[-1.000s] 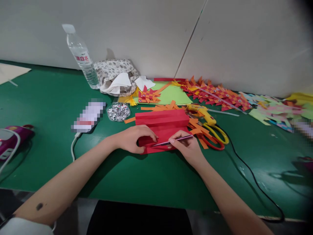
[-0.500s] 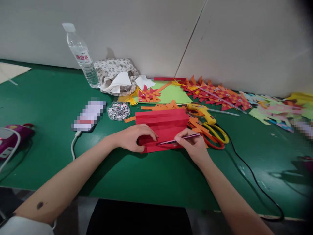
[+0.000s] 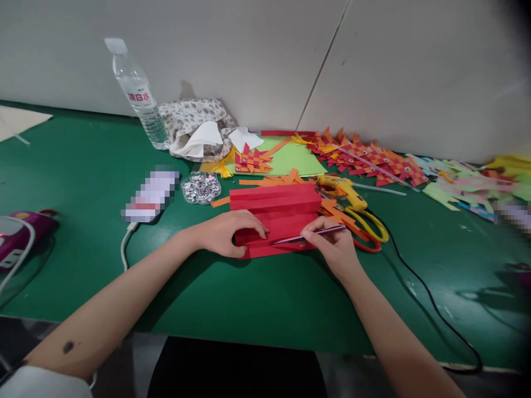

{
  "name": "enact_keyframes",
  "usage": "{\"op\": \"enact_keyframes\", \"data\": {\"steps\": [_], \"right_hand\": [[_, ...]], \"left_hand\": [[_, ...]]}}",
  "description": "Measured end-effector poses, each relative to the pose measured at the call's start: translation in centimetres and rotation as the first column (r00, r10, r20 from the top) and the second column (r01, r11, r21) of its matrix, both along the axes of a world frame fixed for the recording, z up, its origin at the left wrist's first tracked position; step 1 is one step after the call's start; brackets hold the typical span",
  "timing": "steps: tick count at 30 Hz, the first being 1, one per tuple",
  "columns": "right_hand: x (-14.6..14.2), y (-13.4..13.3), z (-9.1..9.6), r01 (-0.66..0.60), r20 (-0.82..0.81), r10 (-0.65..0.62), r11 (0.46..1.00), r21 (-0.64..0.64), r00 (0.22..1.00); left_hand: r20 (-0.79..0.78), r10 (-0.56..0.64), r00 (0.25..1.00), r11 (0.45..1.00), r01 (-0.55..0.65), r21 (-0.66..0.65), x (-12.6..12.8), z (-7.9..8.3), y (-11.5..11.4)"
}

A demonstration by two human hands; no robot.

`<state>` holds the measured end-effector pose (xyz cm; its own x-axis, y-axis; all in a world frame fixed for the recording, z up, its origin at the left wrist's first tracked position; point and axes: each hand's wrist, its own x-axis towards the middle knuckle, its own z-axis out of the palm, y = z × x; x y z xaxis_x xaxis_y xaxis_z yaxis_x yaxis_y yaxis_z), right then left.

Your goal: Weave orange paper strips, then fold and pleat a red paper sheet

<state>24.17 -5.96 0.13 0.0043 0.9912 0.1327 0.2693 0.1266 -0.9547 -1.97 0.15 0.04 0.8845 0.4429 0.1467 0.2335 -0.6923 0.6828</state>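
A creased sheet of red paper [image 3: 276, 221] lies in front of me, with crosswise folds. My left hand [image 3: 228, 233] rests on its left end, thumb and fingers apart in an arch, fingertips touching the paper. In my right hand [image 3: 329, 240] is a slim, pointed pink-and-dark tool [image 3: 289, 240], pinched like a pen; whether it is a knife or a pen I cannot tell. Its tip points left, low over the front part of the sheet. Orange paper strips [image 3: 284, 179] stick out behind and beside the red sheet.
A yellow glue gun [image 3: 344, 190] and yellow-and-red scissor handles [image 3: 384, 226] lie right, with a black cable [image 3: 427, 293]. Behind are woven paper fish [image 3: 369, 157], a tissue pouch [image 3: 199, 113] and a water bottle [image 3: 139, 94]. Googly eyes [image 3: 202, 188] and a phone [image 3: 153, 193] sit left.
My right hand and the slim tool have slid slightly to the right along the red paper. My left hand has stayed in place.
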Motion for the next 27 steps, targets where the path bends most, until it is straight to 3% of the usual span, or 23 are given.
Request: {"op": "enact_keyframes", "data": {"steps": [14,21,27], "right_hand": [[1.0,0.2,-0.3,0.014,0.033,-0.016,0.999,0.047,0.999],[1.4,0.4,-0.7,0.043,-0.077,-0.036,0.995,0.088,0.996],[-0.7,-0.4,0.0,-0.053,-0.057,0.051,0.998,-0.042,0.997]], "left_hand": [[0.012,-0.003,1.000,1.000,0.003,-0.002,-0.1,-0.2,0.1],[0.015,-0.002,1.000,1.000,0.002,-0.009,-0.1,-0.1,0.0],[0.012,-0.008,1.000,1.000,0.008,-0.004,0.1,0.1,0.0]]}}
